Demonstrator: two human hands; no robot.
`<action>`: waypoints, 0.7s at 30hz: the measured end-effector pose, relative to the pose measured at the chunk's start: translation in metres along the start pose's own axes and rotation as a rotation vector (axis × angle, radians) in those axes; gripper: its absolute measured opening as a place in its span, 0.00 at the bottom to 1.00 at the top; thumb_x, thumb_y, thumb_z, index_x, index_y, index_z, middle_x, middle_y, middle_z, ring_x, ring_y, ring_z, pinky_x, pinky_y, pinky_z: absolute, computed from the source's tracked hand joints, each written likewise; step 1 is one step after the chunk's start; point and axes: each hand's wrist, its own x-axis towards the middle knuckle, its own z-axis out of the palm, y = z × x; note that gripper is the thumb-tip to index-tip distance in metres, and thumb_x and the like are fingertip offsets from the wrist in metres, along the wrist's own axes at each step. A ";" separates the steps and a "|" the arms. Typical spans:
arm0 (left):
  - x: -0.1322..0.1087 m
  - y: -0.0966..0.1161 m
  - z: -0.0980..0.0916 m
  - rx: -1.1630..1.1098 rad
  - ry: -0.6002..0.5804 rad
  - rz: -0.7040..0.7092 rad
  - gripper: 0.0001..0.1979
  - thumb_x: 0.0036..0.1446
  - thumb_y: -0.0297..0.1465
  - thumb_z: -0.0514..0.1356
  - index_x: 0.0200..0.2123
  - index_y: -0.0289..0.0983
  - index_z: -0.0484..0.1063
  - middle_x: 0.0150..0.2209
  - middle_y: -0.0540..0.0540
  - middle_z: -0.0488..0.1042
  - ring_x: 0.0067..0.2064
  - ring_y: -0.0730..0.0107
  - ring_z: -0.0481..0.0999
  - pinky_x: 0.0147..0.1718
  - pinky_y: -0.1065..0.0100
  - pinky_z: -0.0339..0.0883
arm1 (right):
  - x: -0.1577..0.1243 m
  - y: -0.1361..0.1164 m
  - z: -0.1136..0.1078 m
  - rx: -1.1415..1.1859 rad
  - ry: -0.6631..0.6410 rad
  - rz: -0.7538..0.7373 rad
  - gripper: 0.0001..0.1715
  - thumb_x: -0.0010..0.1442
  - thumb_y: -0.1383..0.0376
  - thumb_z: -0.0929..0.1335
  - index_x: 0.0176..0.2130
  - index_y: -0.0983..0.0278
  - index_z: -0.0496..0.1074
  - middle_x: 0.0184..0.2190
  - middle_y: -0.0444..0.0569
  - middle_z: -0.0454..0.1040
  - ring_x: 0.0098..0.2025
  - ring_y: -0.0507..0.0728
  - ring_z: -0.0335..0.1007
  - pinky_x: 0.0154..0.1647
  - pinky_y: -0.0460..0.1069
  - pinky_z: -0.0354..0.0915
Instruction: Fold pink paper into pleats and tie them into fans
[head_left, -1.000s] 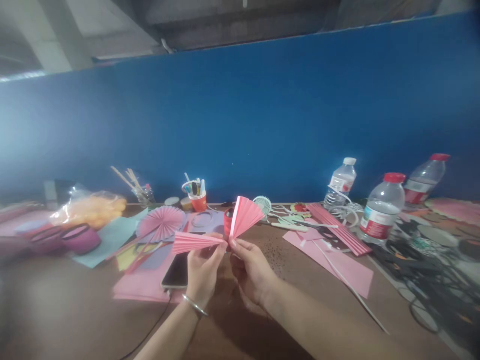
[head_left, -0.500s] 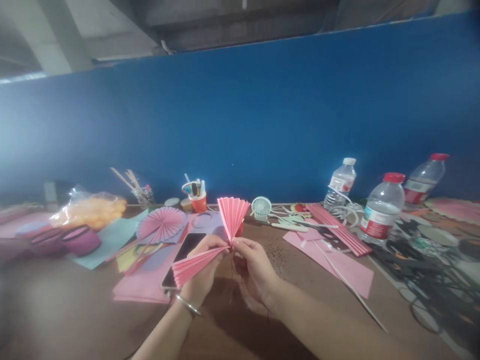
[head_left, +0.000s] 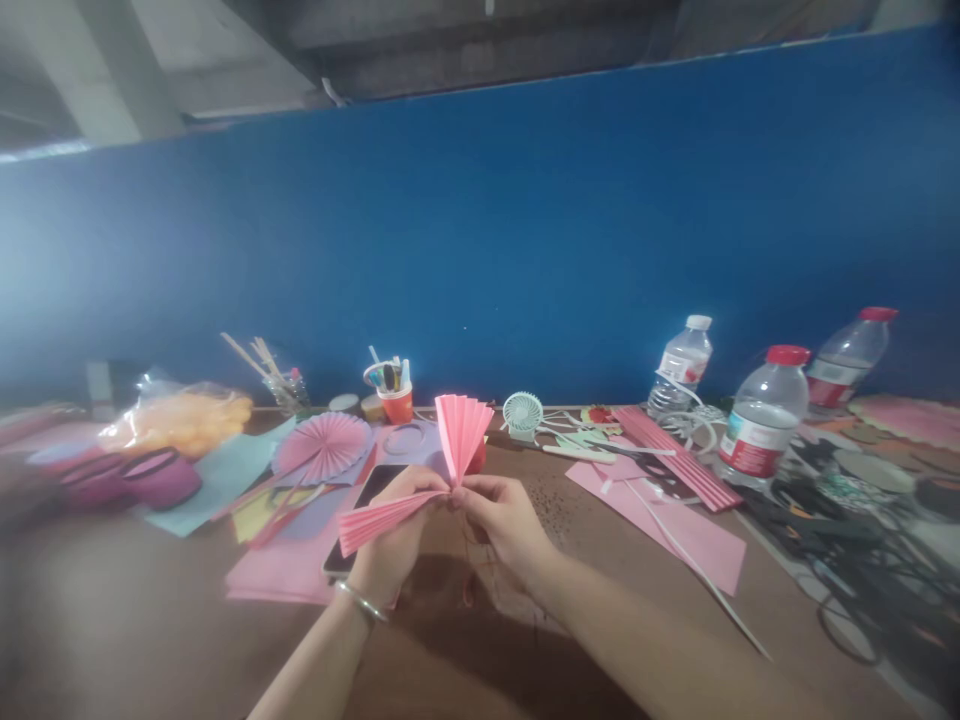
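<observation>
A pink pleated paper fan (head_left: 463, 432) is pinched at its middle, one half spread upward and the other half angled down to the left. My left hand (head_left: 399, 530), with a silver bangle at its wrist, closes around the gathered middle from the left. From the right, the thumb and fingers of my right hand (head_left: 504, 525) press on the same spot. A thin reddish thread (head_left: 468, 590) seems to dangle below the fingers. Behind my left hand lies a dark phone (head_left: 379, 485), partly covered.
On the left are a finished pink-purple paper rosette (head_left: 322, 448), coloured sheets and a bag of yellow material (head_left: 180, 420). A pen cup (head_left: 396, 405) and small fan (head_left: 523, 413) stand at the back. Rightward are pink pleated strips (head_left: 675, 455) and a red-capped bottle (head_left: 765, 415).
Both hands have shifted slightly left with the pleated paper. The upper pleats look a little narrower, and my right fingers sit closer to the middle.
</observation>
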 end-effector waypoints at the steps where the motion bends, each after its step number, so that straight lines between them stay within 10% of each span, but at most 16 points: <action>1: 0.000 0.000 0.000 -0.005 0.001 -0.013 0.04 0.53 0.29 0.55 0.28 0.38 0.68 0.29 0.51 0.68 0.33 0.72 0.67 0.34 0.72 0.60 | 0.001 0.001 -0.001 -0.013 -0.011 -0.002 0.15 0.45 0.58 0.69 0.25 0.69 0.71 0.11 0.37 0.53 0.16 0.44 0.42 0.18 0.45 0.40; 21: 0.000 -0.004 0.003 -0.042 0.047 -0.082 0.05 0.52 0.32 0.56 0.29 0.37 0.67 0.29 0.50 0.68 0.34 0.69 0.67 0.32 0.71 0.61 | 0.002 -0.005 -0.004 -0.006 -0.024 0.073 0.19 0.43 0.54 0.70 0.20 0.67 0.65 0.11 0.35 0.48 0.15 0.44 0.37 0.17 0.45 0.34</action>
